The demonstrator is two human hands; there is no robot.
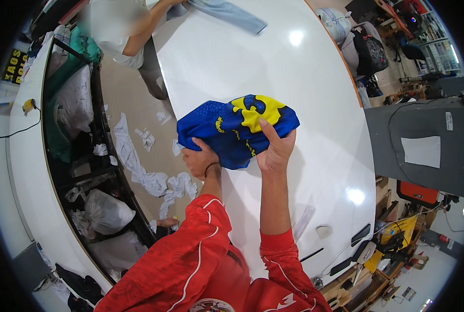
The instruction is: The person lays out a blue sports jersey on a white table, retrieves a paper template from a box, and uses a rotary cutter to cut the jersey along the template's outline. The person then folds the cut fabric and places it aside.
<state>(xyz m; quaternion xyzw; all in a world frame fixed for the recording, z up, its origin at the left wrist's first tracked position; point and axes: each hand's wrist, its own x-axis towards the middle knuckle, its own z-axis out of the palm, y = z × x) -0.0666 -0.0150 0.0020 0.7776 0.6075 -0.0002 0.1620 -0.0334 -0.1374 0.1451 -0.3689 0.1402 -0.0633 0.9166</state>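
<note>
A bundled blue garment [206, 122] with yellow printing hangs between my two hands, above the near part of a white table [315, 78]. My left hand [200, 158] is closed on its lower left edge, a dark band at the wrist. On the right side, my right hand [277, 149] grips the cloth with its thumb laid over the yellow patch and the fingers underneath, partly hidden. The fabric is folded and bunched, so its full shape does not show.
Across the table at the upper left, a person [138, 36] handles a light blue cloth [229, 13]. White scraps [133, 151] litter the floor on the left, beside a shelf with plastic bags [107, 210]. A grey cabinet [424, 119] stands at the right; a black pen-like stick [312, 254] lies nearby.
</note>
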